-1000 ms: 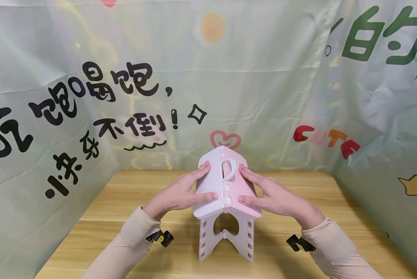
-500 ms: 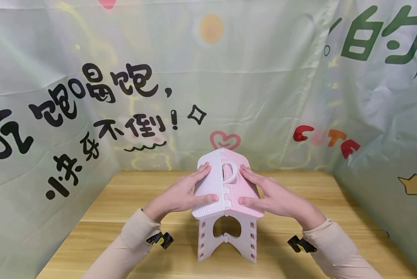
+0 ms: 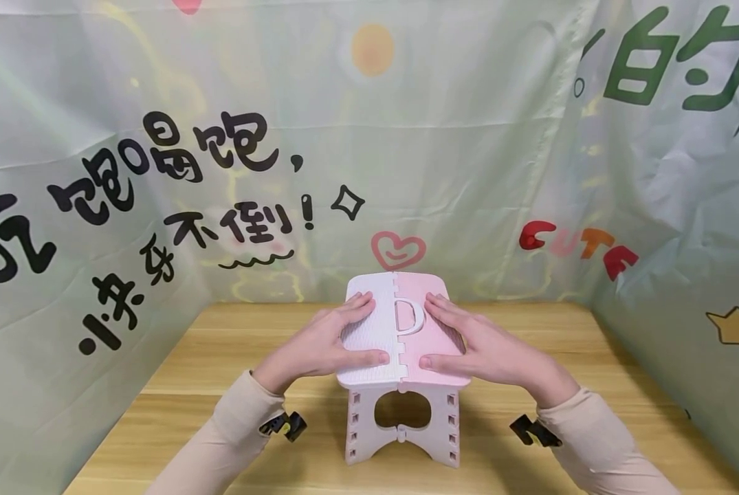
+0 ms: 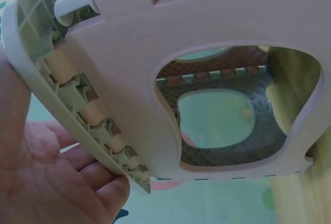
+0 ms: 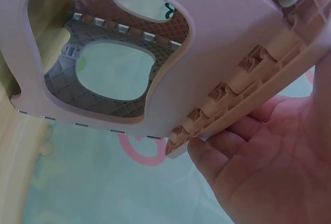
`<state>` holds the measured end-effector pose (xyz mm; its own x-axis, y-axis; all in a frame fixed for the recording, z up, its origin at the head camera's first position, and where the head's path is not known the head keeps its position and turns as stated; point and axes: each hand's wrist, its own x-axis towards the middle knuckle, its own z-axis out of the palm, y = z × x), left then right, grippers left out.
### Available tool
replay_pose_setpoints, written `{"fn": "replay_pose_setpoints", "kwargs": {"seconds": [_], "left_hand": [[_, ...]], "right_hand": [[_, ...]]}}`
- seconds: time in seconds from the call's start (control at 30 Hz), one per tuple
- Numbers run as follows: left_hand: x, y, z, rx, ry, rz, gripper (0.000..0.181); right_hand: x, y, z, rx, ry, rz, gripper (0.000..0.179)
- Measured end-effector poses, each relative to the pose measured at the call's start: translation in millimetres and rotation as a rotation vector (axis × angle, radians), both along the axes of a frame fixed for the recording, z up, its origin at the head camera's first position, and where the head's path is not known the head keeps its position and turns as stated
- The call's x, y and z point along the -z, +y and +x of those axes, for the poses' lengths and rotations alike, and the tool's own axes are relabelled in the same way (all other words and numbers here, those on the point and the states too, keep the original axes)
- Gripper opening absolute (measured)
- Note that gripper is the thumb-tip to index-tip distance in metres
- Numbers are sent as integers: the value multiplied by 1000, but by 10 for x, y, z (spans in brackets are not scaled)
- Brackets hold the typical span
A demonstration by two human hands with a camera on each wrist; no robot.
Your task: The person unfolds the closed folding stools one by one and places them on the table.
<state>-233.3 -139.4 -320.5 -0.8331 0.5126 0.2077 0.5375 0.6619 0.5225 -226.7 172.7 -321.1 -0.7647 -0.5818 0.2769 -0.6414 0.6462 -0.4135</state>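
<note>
A folding step stool stands on the table, its top split into a white half (image 3: 375,333) and a pink half (image 3: 415,282), now nearly flat. A D-shaped handle (image 3: 417,317) lies at the centre seam. My left hand (image 3: 322,340) rests on the white half, thumb toward the front and fingers spread toward the back. Mirroring it, my right hand (image 3: 495,344) presses on the pink half. In the left wrist view, fingers (image 4: 106,180) lie along the top's outer edge, beside a pale leg panel (image 4: 124,48). Ribbed undersides and hinges (image 5: 222,92) show in the right wrist view.
The wooden table (image 3: 239,350) extends on both sides of the stool. Behind and beside it hangs a pale printed cloth (image 3: 456,172) with lettering. Black camera mounts (image 3: 291,425) sit at both sleeve cuffs.
The stool's peaked top has flattened and its handle has come level. Its legs have spread apart, widening the front opening. Both hands have stayed on the two halves.
</note>
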Motion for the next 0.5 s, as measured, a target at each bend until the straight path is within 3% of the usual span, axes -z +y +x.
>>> {"fn": "replay_pose_setpoints", "kwargs": {"seconds": [0.3,0.5], "left_hand": [[-9,19,53,-34,13,-21,101],[39,18,148,-53,7,39,100]], "right_hand": [[0,1,50,21,8,8,98],[26,38,101,12,24,-8,92]]}}
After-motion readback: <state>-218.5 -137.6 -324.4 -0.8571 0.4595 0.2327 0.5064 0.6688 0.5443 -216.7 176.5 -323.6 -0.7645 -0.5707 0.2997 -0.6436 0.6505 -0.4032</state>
